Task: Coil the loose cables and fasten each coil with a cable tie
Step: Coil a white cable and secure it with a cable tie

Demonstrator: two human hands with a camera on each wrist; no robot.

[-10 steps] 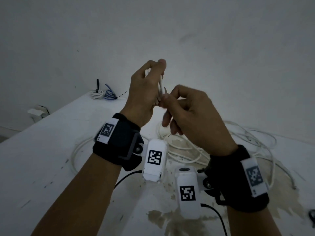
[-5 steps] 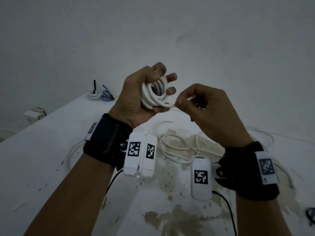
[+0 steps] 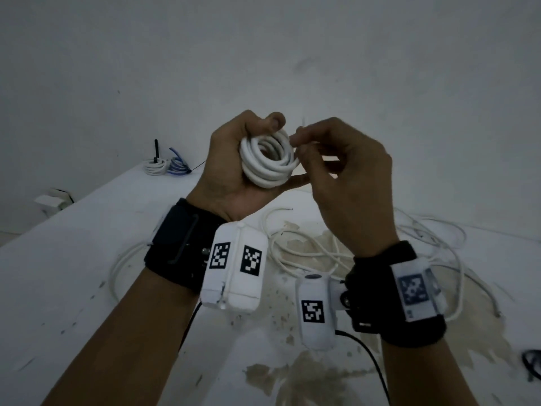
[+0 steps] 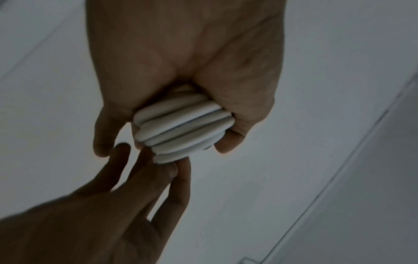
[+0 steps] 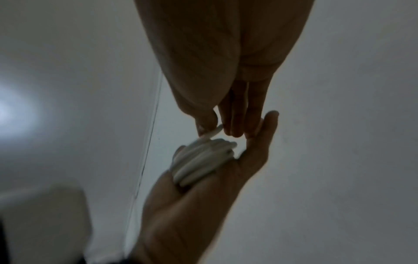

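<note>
Closest to the camera, both wrists carry black bands with white tagged boxes, and above them the left hand [image 3: 234,168] is clamped round the white coil [image 3: 268,159], thumb hooked over the top and fingers cupped beneath. The coil now faces the camera as a neat stack of rings, rounder and fuller than half a second ago, when a free tail still ran out to the right. That tail is gone from the gap: the right hand [image 3: 345,183] has closed in from where it held off and now sits right against the coil's right edge, its fingertips [image 3: 300,136] pinching the cable end [image 5: 212,133] at the coil's rim. The left wrist view shows the coil [image 4: 183,126] as ribbed turns squeezed in the left hand [image 4: 181,53], with the right hand [image 4: 126,196] reaching up to touch its lowest turn. Below and beyond the coil, loose white cables [image 3: 409,244] lie sprawled over the stained worktop [image 3: 73,273], much as they lay before. Far behind the coil to the left, at the worktop's back corner, sit a finished white bundle [image 3: 155,167] and a blue bundle [image 3: 177,167] side by side, with a thin black tie tail sticking out; whether one is fitted on the held coil, I cannot tell.
</note>
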